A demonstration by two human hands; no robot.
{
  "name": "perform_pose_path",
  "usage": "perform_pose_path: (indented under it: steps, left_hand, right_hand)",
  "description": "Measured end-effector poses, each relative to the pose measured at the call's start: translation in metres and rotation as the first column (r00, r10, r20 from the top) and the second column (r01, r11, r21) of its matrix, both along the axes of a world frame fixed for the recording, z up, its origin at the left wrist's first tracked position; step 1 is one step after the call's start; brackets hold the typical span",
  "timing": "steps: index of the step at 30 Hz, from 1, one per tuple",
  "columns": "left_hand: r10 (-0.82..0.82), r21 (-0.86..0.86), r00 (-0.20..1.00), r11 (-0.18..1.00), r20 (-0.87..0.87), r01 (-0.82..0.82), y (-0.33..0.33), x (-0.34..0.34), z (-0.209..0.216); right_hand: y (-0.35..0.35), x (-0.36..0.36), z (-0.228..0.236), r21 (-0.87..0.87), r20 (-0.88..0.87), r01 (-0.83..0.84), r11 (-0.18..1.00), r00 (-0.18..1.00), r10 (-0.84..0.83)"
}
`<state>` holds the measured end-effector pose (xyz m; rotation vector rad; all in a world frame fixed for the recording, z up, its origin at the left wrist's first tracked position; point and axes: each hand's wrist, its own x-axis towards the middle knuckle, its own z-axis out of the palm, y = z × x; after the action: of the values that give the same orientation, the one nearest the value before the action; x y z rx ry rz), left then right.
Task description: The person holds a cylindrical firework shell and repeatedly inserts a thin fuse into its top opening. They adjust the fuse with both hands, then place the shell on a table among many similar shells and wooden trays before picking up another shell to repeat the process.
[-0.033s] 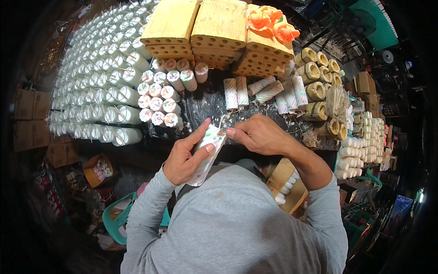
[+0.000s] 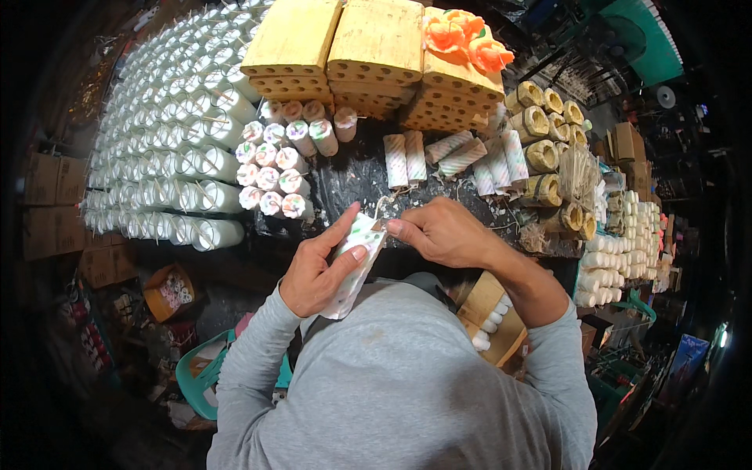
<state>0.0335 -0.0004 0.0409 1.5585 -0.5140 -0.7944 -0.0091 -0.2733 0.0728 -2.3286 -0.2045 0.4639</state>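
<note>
A white pillar candle (image 2: 354,276) with green and coloured flecks is tilted in front of my body. My left hand (image 2: 317,270) grips it, thumb across the near face and fingers behind. A pale string-like wick (image 2: 381,206) sticks out of its far end. My right hand (image 2: 439,233) is closed in a pinch at that same end. Its thumb and forefinger hold a small thin brownish piece against the candle's edge, too small to name. Just beyond my hands stand several flecked candles (image 2: 268,157), and spiral-striped candles (image 2: 396,160) lie to their right.
Stacked yellow blocks with holes (image 2: 374,43) stand at the back, orange flower-shaped pieces (image 2: 489,55) on one. White cylinders with sticks across (image 2: 215,162) fill the left. Hollow yellowish moulds (image 2: 542,157) lie right. A green chair (image 2: 196,380) and open cardboard box (image 2: 501,333) are near me.
</note>
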Motion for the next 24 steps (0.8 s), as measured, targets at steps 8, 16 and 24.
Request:
perform_pose_path:
  steps: [8, 16, 24]
  left_hand:
    - [0.061, 0.003, 0.993, 0.998, -0.104, -0.061, 0.0, 0.005, -0.011]
    - [0.017, -0.023, 0.982, 0.999, -0.19, -0.022, 0.002, 0.01, -0.012]
    - [-0.043, 0.006, 0.982, 0.999, -0.184, 0.045, 0.004, 0.014, -0.011]
  right_hand:
    - [0.02, -0.01, -0.031, 0.08, 0.128, 0.183, 0.98, 0.973, -0.192]
    - [0.039, -0.022, -0.057, 0.074, 0.413, 0.277, 0.958, 0.866, -0.282]
    - [0.02, -0.016, -0.051, 0.004, 0.345, 0.091, 0.996, 0.935, -0.087]
